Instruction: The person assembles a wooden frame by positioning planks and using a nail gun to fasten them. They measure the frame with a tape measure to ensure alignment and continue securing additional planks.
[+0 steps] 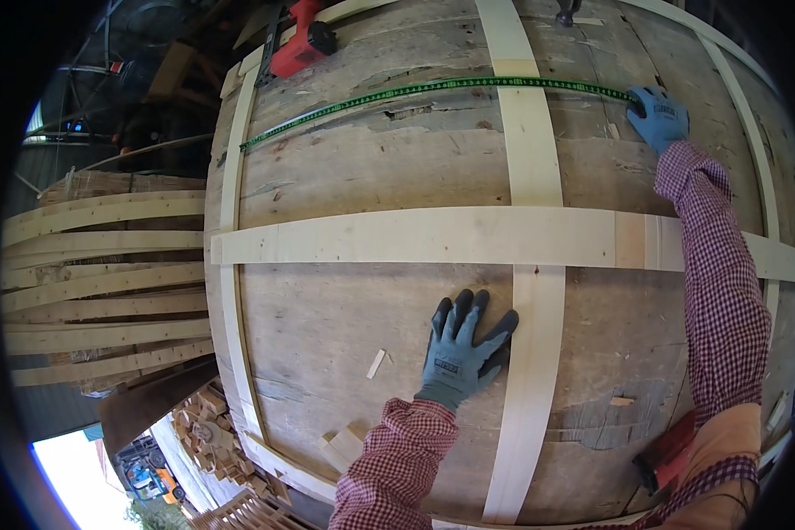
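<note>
My left hand (pixel 465 353), in a blue glove with dark fingertips, lies with fingers spread on the wooden panel (pixel 327 331), just left of a pale upright slat (pixel 534 353). At the upper right my right hand (pixel 660 119), gloved alike, is closed on the end of a green tape measure (pixel 450 86). Its blade is drawn out leftward across the panel and over the upright slat, reaching the left edge slat (pixel 232 190). The tape's case is mostly hidden by the glove. Between my hands runs a long cross slat (pixel 415 235).
Red power tools lie at the panel's top left (pixel 305 40) and lower right (pixel 667 455). A dark tool tip (pixel 567 11) shows at the top edge. Stacked slats (pixel 106 287) and cut wood blocks (pixel 208 433) stand left of the panel. Wood scraps (pixel 376 363) lie on it.
</note>
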Tool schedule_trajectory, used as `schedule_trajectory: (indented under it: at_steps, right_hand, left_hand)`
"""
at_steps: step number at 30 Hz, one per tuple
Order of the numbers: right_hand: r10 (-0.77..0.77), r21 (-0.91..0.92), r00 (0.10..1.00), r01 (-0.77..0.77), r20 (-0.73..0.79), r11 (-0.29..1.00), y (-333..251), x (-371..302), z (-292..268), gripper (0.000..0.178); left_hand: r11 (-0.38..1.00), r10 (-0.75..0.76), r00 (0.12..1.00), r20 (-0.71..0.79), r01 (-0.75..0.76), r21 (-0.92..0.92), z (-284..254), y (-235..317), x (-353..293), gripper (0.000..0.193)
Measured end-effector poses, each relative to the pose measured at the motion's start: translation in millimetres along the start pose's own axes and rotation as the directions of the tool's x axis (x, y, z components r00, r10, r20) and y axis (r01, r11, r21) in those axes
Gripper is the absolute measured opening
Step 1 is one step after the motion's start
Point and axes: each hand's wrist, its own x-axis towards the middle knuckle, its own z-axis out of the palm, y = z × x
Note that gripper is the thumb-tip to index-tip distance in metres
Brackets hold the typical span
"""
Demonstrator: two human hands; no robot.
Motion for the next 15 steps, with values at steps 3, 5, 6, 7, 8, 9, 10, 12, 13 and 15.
schedule_trajectory:
  at_steps: [3,5,6,7,8,9,10,12,13,15]
  right_hand:
    - [-0.011,-0.008,0.998,0.011,0.069,1.000,-4.2,-0.2,2.9,0.046]
    - [-0.003,-0.006,0.997,0.004,0.077,1.000,-1.8,0.9,1.8,0.045]
    - [0.000,-0.005,0.997,0.000,0.081,1.000,-0.5,1.6,1.2,0.045]
    - [-0.002,-0.004,0.997,0.002,0.077,1.000,-2.1,1.1,-0.5,0.045]
    - [-0.004,-0.004,0.997,0.004,0.073,1.000,-3.9,0.2,-1.9,0.045]
    - [-0.006,-0.002,0.998,0.006,0.069,1.000,-5.7,-0.5,-3.3,0.044]
    - [-0.010,0.003,0.997,0.010,0.073,1.000,-5.2,-0.6,-3.9,0.044]
    - [-0.020,0.014,0.996,0.019,0.082,1.000,-4.3,-0.2,-5.1,0.044]
    - [-0.016,0.015,0.996,0.015,0.086,1.000,-4.1,-0.1,-5.7,0.044]
    - [-0.011,0.018,0.995,0.009,0.097,1.000,-4.0,-0.5,-5.8,0.044]
  left_hand:
    - [1.000,-0.014,1.000,-0.023,0.014,-0.001,5.1,-1.2,-1.7,0.056]
    - [1.000,-0.011,0.999,-0.041,0.011,-0.006,4.8,-0.5,-0.8,0.055]
    - [1.000,-0.012,0.999,-0.045,0.012,-0.008,3.7,0.2,-0.4,0.054]
    - [1.000,-0.016,0.999,-0.047,0.016,-0.009,2.9,0.5,-1.1,0.054]
    - [1.000,-0.019,0.999,-0.047,0.019,-0.005,3.0,0.5,-1.6,0.054]
    - [1.000,-0.021,0.999,-0.046,0.021,0.000,3.7,0.3,-2.0,0.053]
    - [1.000,-0.021,0.999,-0.045,0.021,0.002,4.7,-0.1,-1.5,0.053]
    - [1.000,-0.017,0.999,-0.044,0.017,0.000,4.4,-0.2,-1.6,0.053]
    - [1.000,-0.015,0.999,-0.044,0.015,-0.001,4.2,-0.4,-1.6,0.053]
    - [1.000,-0.021,0.999,-0.030,0.021,-0.009,2.6,0.1,0.2,0.054]
